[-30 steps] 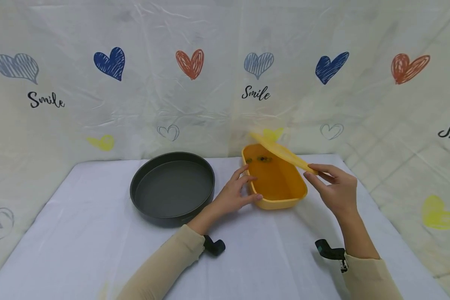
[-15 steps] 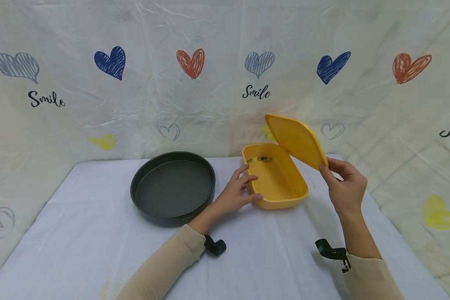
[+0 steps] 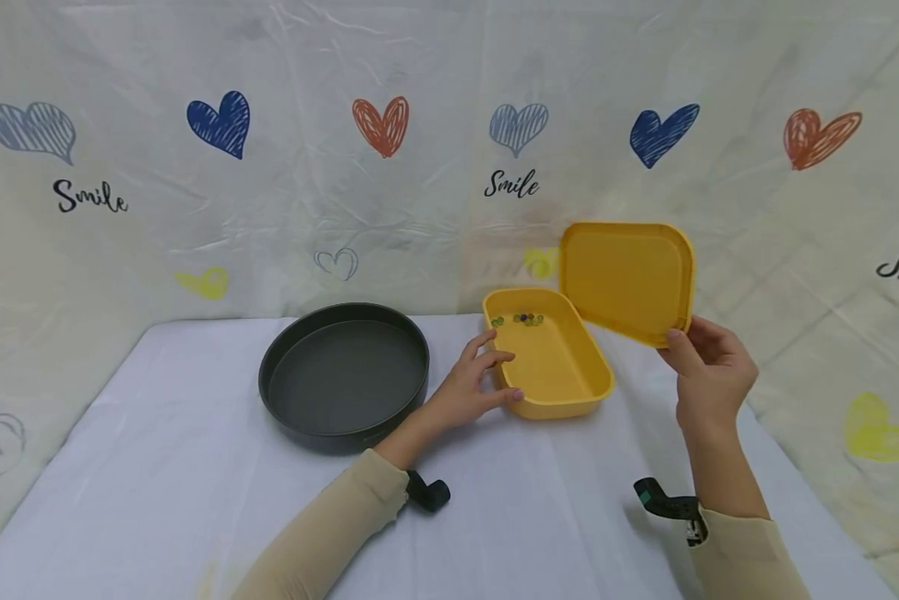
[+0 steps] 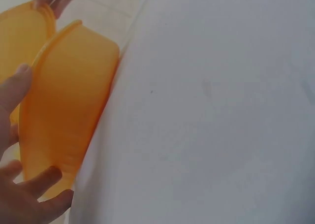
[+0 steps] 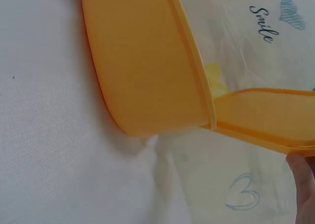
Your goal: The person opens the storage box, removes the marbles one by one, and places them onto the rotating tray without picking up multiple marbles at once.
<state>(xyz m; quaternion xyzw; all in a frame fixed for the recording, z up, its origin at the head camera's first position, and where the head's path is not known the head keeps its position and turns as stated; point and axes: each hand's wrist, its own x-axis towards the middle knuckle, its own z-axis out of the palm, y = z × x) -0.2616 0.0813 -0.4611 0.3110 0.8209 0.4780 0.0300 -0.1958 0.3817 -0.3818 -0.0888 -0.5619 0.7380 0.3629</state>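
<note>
The yellow box (image 3: 561, 409) stands on the table (image 3: 194, 475) with its mouth uncovered and one short end toward the near side. Its lid (image 3: 627, 279) is held in the air beside the far right part of the box, almost upright, so that its broad face looks to the near side. A lower corner of the lid comes close to the rim of the box; whether they are touching, one cannot tell. Inside the box, toward its far end, there are coloured marks (image 3: 527, 319), too small to say if they are a print.

To the right of the box, the right hand (image 3: 719, 379) grasps the lid between thumb and fingers at a lower corner, probably because this corner is the easiest to reach. At the left side of the box rests the left hand (image 3: 460, 389); its fingers are spread and relaxed against the wall and rim, not clenched, which seems to keep the box steady.

Farther left of the box, apart from it, sits a dark pan (image 3: 344, 371). Behind the box hangs a pale sheet (image 3: 292, 200) with hearts and the word "Smile".
</note>
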